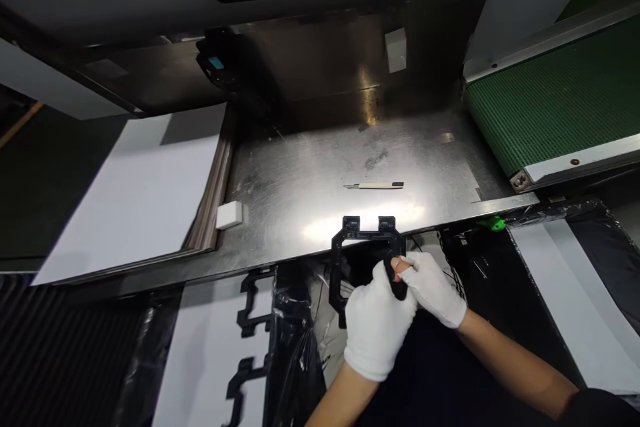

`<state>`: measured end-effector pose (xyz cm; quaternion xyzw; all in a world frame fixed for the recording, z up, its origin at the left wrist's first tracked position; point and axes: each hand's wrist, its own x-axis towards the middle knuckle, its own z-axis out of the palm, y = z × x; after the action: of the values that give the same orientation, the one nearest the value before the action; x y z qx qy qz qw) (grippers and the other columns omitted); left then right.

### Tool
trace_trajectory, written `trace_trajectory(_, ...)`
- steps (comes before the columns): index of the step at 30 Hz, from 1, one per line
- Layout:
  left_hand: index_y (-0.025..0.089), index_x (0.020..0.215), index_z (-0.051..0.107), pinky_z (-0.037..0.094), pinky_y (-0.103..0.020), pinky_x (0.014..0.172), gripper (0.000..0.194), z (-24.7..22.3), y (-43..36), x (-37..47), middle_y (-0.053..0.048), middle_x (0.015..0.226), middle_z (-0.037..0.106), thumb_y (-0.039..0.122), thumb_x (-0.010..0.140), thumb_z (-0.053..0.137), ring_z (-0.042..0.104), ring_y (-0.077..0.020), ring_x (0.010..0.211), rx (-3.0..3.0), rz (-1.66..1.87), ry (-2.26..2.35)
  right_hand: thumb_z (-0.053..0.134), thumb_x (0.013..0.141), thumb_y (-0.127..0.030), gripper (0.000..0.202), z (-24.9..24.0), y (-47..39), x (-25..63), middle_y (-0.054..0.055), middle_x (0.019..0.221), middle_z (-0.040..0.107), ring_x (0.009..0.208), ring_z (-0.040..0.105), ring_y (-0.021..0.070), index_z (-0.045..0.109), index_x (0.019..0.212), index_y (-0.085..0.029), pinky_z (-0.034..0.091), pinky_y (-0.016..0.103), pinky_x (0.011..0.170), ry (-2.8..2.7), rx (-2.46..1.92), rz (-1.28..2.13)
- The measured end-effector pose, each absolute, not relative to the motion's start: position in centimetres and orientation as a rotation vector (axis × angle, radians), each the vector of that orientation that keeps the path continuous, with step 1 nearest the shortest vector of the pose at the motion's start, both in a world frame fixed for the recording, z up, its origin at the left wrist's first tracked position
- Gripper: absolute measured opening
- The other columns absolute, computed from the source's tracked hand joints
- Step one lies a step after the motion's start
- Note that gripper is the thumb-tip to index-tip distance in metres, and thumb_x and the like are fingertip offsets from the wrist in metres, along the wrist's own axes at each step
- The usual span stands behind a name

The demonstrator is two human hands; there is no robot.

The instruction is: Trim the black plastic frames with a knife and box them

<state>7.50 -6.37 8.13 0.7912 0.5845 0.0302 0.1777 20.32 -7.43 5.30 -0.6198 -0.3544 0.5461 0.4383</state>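
A black plastic frame point(337, 267), angular with two square tabs along its top, is held up near the front edge of the steel bench. Wearing a white glove, my left hand point(377, 323) is closed round its lower right part. My right hand point(433, 287), in a glove with bare fingertips showing, pinches the frame's right side close beside the left. Both hands hide that corner of the frame. Beyond them on the steel lies a craft knife point(375, 185) with a pale handle, its blade pointing left.
Left on the steel bench point(290, 180) stands a stack of white sheets point(145, 173) beside a white block point(229, 215). A green conveyor belt point(560, 100) runs at the right. Several similar black frames point(247, 373) lie on white sheeting at lower left. A green object point(494, 223) sits below the bench edge.
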Motion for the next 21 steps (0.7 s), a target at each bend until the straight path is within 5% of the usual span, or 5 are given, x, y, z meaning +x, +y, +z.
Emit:
trace_trajectory(9,0.024,0.107,0.064,0.044,-0.034,0.065,0.019,8.27,-6.0,7.39,-0.003,0.075,0.076,0.043,0.106,0.06,0.078,-0.0277,0.068,2.05,0.053,1.635,0.051,0.107,-0.057,0.05,4.53,-8.11,20.36,0.003,0.072,0.069,0.07,0.063,0.0205,0.066,0.074,-0.023,0.044,0.032,0.067,-1.016,-1.653,1.212)
trace_trajectory(21,0.019,0.108,0.067,0.045,-0.036,0.062,0.021,7.45,-6.3,7.55,-0.007,0.069,0.075,0.037,0.108,0.055,0.077,-0.0318,0.067,2.234,0.115,1.643,0.054,0.103,-0.052,0.045,4.62,-8.0,20.27,0.003,0.069,0.069,0.064,0.061,0.0188,0.064,0.072,-0.023,0.04,0.031,0.063,-1.074,-1.712,1.12)
